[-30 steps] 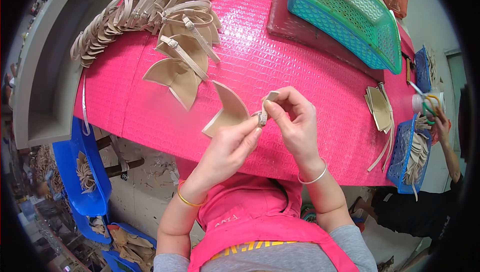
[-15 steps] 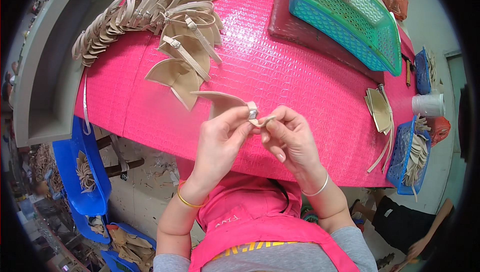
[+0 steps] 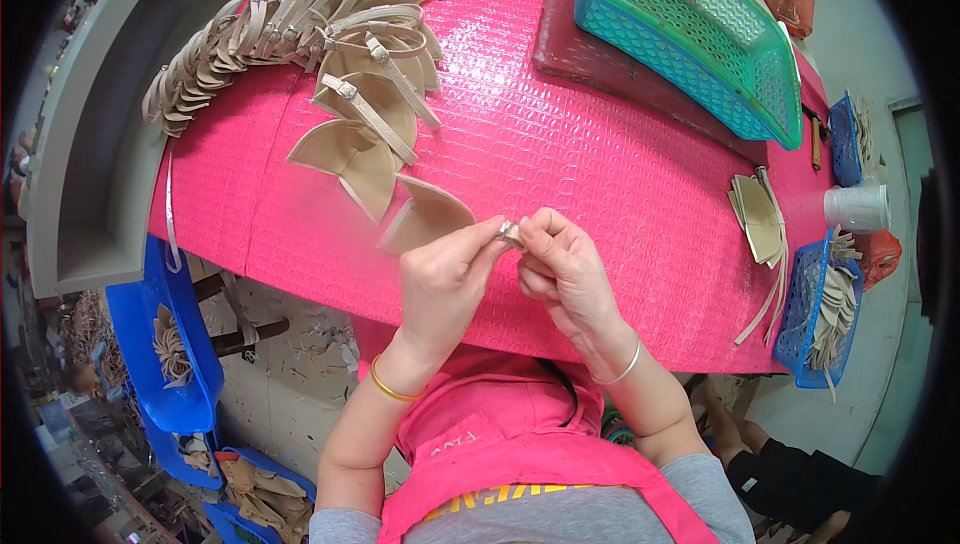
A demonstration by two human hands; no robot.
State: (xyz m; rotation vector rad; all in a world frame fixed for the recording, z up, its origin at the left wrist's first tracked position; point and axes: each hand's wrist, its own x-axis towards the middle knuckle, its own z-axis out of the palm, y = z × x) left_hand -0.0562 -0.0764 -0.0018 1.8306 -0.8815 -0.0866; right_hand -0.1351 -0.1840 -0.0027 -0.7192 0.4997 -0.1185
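My left hand (image 3: 446, 279) pinches a small metal buckle (image 3: 504, 231) on a beige strap between thumb and fingers. My right hand (image 3: 568, 269) is closed on the short end of the same beige strap (image 3: 516, 236), touching close beside the buckle. A curved beige shoe upper piece (image 3: 430, 216) stands on the pink table just past my left hand; its join to the strap is hidden by the hand. Beyond it lies a row of similar beige pieces (image 3: 352, 156) with buckled straps (image 3: 372, 116), overlapping in a curve toward the far left.
A green plastic basket (image 3: 690, 54) rests on a dark red board (image 3: 600, 74) at the far right. Flat beige pieces with straps (image 3: 758, 214) lie near the right edge, beside a blue basket (image 3: 795, 329). Blue bins (image 3: 190, 374) stand lower left. Another person (image 3: 800, 479) is at lower right.
The strap end between my hands has been drawn nearer the buckle, and my right fingers have curled in. The beige upper piece now stands more upright, tilted differently. The other person has shifted downward.
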